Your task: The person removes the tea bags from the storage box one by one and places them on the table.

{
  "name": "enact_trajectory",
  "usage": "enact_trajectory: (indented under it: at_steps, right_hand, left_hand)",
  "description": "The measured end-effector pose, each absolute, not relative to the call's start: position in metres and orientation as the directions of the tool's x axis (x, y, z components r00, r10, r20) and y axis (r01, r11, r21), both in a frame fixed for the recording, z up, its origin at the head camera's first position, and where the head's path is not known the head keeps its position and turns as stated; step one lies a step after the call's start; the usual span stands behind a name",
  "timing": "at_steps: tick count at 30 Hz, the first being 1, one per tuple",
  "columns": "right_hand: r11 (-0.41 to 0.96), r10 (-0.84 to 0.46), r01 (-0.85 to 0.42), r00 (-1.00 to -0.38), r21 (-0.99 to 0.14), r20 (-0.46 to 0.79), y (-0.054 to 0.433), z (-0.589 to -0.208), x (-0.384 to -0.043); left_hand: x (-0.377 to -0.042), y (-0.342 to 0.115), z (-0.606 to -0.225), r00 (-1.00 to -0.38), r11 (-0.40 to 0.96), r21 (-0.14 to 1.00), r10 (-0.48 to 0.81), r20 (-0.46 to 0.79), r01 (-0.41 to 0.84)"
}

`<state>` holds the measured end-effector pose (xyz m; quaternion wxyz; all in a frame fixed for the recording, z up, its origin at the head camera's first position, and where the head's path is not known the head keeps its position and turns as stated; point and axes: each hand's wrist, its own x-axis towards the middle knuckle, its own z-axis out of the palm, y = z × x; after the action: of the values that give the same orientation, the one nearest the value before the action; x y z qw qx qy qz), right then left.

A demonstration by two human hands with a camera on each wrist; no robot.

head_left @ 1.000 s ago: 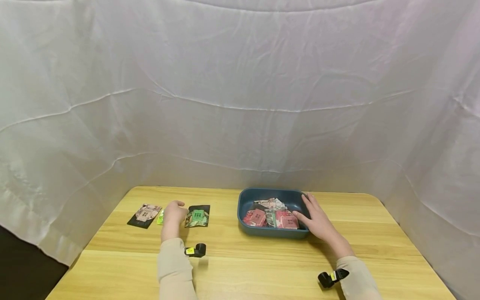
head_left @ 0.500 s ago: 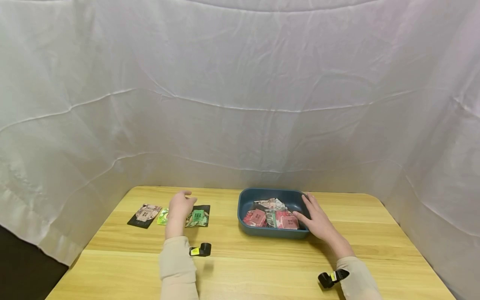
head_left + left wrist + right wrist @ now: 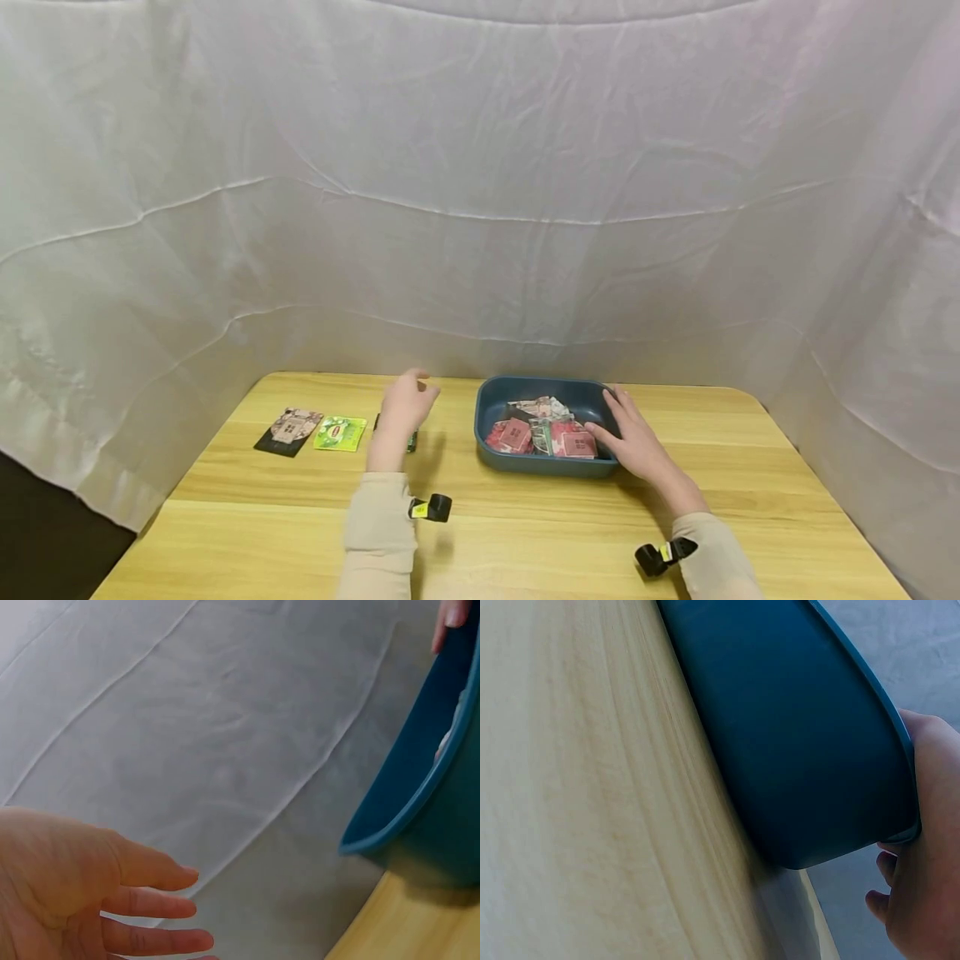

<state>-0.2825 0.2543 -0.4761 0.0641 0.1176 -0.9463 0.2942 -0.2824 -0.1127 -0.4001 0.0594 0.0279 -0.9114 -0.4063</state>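
Note:
My left hand (image 3: 405, 407) is raised above a dark sachet with green on it (image 3: 412, 442) and hides most of it. In the left wrist view the same hand (image 3: 112, 900) holds nothing, its fingers loosely extended. My right hand (image 3: 636, 437) grips the right end of a blue plastic bin (image 3: 540, 467), thumb over the rim. Several sachets lie inside the bin, among them a pink-and-red sachet (image 3: 577, 443) and a red sachet (image 3: 513, 436). Seen from the right wrist, the right hand (image 3: 930, 832) is at the corner of the bin (image 3: 795, 735).
A yellow-green tea bag sachet (image 3: 340, 433) and a black sachet with a pinkish floral print (image 3: 288, 430) lie at the left of the wooden table (image 3: 525, 533). A pale grey curtain (image 3: 480, 208) surrounds the table's back and sides.
My left hand has moved right and slightly up, from beside the yellow-green sachet to over the dark and green one. The yellow-green sachet is now uncovered. My right hand stays put.

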Motion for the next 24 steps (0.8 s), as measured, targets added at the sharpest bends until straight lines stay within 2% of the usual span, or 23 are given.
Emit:
enact_trajectory:
  at_steps: [8, 15, 24]
  right_hand:
    - [0.797, -0.188, -0.266, -0.963, -0.543, 0.195, 0.256, -0.480, -0.285]
    - [0.799, -0.182, -0.256, -0.965, -0.545, 0.187, 0.256, -0.482, -0.286]
    - [0.795, -0.176, -0.243, -0.969, -0.556, 0.173, 0.257, -0.482, -0.288]
  left_hand:
    - [-0.286, -0.082, -0.406, -0.989, 0.671, 0.729, 0.045, 0.140, 0.134]
    - [-0.290, -0.065, -0.415, -0.971, 0.590, 0.773, 0.172, 0.164, 0.234]
    - [-0.295, -0.043, -0.431, -0.947, 0.540, 0.781, 0.234, 0.220, 0.315]
